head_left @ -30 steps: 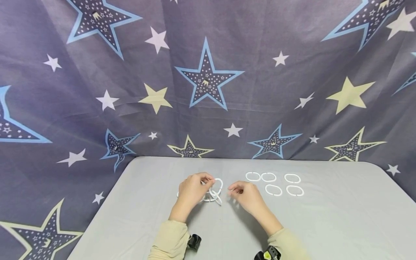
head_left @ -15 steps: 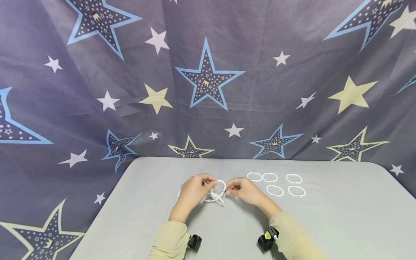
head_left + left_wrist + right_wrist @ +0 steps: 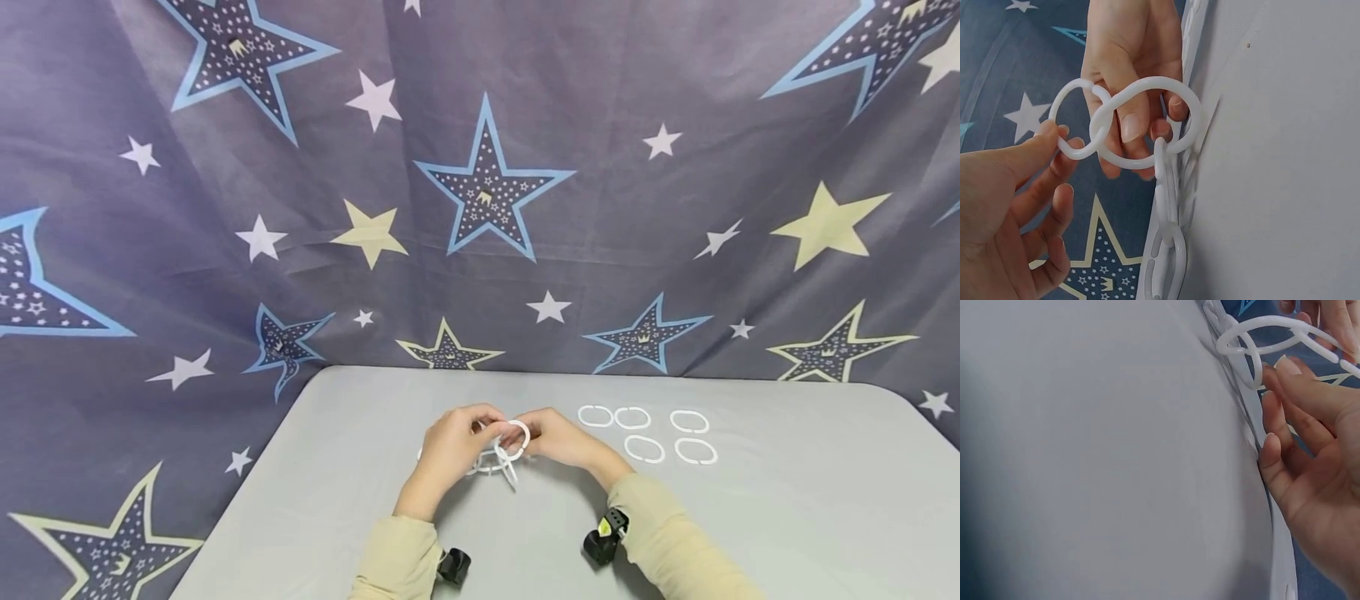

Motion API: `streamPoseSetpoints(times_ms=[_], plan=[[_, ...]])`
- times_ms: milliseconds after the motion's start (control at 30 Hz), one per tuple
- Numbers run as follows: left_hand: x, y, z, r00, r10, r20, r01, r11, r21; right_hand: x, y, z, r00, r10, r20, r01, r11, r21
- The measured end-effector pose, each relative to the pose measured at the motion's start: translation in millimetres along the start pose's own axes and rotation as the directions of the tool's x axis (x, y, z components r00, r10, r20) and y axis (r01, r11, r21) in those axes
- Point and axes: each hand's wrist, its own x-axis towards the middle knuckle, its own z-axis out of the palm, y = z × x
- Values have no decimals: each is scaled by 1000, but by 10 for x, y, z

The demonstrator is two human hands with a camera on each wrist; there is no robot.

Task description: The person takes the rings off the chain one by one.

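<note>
White plastic chain links, several joined into a chain, are worked on between both hands at the table's middle. In the head view my left hand (image 3: 452, 442) is on the left of the chain; in the left wrist view its thumb and fingers pinch one link (image 3: 1079, 154). That link is hooked through a second link (image 3: 1160, 83), from which more chain (image 3: 1179, 253) hangs. My right hand (image 3: 558, 437) is behind the second link, thumb and fingers bent loosely, close to the hanging chain. In the right wrist view its fingertips are right at a link (image 3: 1257, 365); no grip shows.
Several loose white links (image 3: 693, 439) lie on the grey table (image 3: 787, 517) to the right of the hands. A dark curtain (image 3: 585, 225) with stars hangs behind the table's far edge. A small black device (image 3: 602, 542) is strapped at each wrist.
My right hand came left to the chain, had its fingertips at the ring's right side, then moved further left behind it. The left hand keeps its pinch. The head view has shifted slightly.
</note>
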Motion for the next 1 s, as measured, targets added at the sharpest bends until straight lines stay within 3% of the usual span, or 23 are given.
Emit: streamPoseSetpoints(times_ms=[400, 533, 1000], plan=[[-11, 10, 14, 1000, 10, -13, -10, 1000, -1, 21, -38, 73, 999, -31, 25, 32, 999, -43], [-12, 7, 9, 1000, 1, -16, -1, 1000, -6, 16, -33, 85, 1000, -28, 5, 28, 997, -66], [2, 1, -11, 999, 12, -39, -12, 1000, 13, -43, -17, 109, 995, 14, -95, -15, 1000, -12]])
